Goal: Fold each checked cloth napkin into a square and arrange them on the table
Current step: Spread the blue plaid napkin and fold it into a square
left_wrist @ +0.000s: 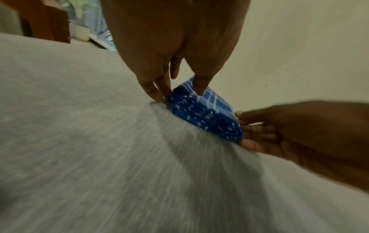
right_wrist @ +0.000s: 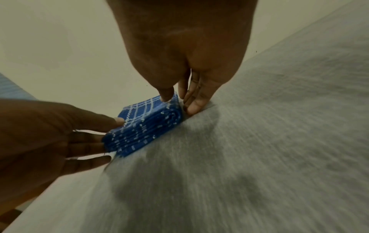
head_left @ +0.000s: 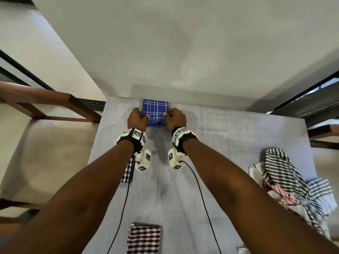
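We see a folded blue napkin (head_left: pixel 155 113) with white check lines lying as a thick square near the far edge of the bench (head_left: pixel 229 143), which is covered in a grey cloth. Our left hand (head_left: pixel 137 119) is at the napkin's left side: the thumb lies on top of the fold and the other fingers (left_wrist: pixel 151 89) run down along the edge to the bench cloth, so this grip pinches the napkin's left edge. Our right hand (head_left: pixel 176 119) mirrors it on the right side, thumb on the top face and fingers (right_wrist: pixel 196 100) down beside the edge, its grip pinching the right edge. In the wrist views the napkin's stacked layers show as a thick blue bundle (left_wrist: pixel 203 113) with its underside on the grey cloth; both views are blurred.

Nearer to us on the bench lies a folded red-and-white checked napkin (head_left: pixel 144 238), close to the near edge. A black-and-white checked napkin (head_left: pixel 127 173) shows partly from under the left forearm. At the right side of the bench sits a loose heap of unfolded napkins (head_left: pixel 291 186), striped and checked in dark green, red and blue. Each wrist carries a band with black-and-white markers and a small white camera block (head_left: pixel 144 160), with a black cable (head_left: pixel 203 198) trailing toward us over the bench. Beyond the bench there is a pale wall (head_left: pixel 183 43), and to the left a brown wooden frame (head_left: pixel 45 103).
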### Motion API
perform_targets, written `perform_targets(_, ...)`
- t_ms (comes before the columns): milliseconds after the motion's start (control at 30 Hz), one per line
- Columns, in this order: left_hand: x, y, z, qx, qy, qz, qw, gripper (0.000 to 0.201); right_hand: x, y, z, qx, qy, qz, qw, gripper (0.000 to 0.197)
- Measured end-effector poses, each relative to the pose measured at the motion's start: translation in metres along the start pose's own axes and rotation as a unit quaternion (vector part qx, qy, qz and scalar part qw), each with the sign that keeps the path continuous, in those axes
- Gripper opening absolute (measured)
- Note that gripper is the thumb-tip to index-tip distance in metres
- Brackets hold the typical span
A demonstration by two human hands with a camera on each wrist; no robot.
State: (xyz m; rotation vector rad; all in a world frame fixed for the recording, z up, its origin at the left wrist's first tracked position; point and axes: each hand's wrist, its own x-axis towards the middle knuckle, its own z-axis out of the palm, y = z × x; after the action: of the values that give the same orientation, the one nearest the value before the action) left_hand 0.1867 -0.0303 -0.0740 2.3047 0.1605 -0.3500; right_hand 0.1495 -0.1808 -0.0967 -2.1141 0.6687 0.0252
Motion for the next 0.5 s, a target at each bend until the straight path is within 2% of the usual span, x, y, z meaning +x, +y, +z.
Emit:
perform_targets(133, -0.032, -0.018, 0.015, 0.046, -0.01, 0.054, 0.997, 0.074, -0.04, 0.015, -0.006, -0.074, 0.004, -0.054, 0.996, 0.028)
perform_targets(233, -0.073, -0.034, 0.031, 0.172, -0.022, 0.083, 0.981, 0.082, -0.085, 0.028, -0.008, -0.168, -0.073, -0.099, 0.978, 0.048)
perform_targets(300, -0.1, -0.041, 0.037, 0.248, -0.019, 0.086, 0.965, 0.078, -0.107, 0.039, -0.008, -0.201, -0.123, -0.101, 0.967, 0.055)
perform_targets(367, -0.13, -0.044, 0.045, 0.289, -0.034, 0.127, 0.948, 0.068, -0.128, 0.057, -0.022, -0.197, -0.161, -0.115, 0.96, 0.056)
perform_targets(433, -0.158, -0.045, 0.059, 0.318, -0.088, 0.188, 0.925, 0.06, -0.148, 0.074, -0.047, -0.194, -0.18, -0.129, 0.956, 0.056)
perform_targets(500, -0.185, -0.041, 0.073, 0.35, -0.131, 0.218, 0.902, 0.055, -0.171, 0.091, -0.075, -0.222, -0.196, -0.139, 0.945, 0.055)
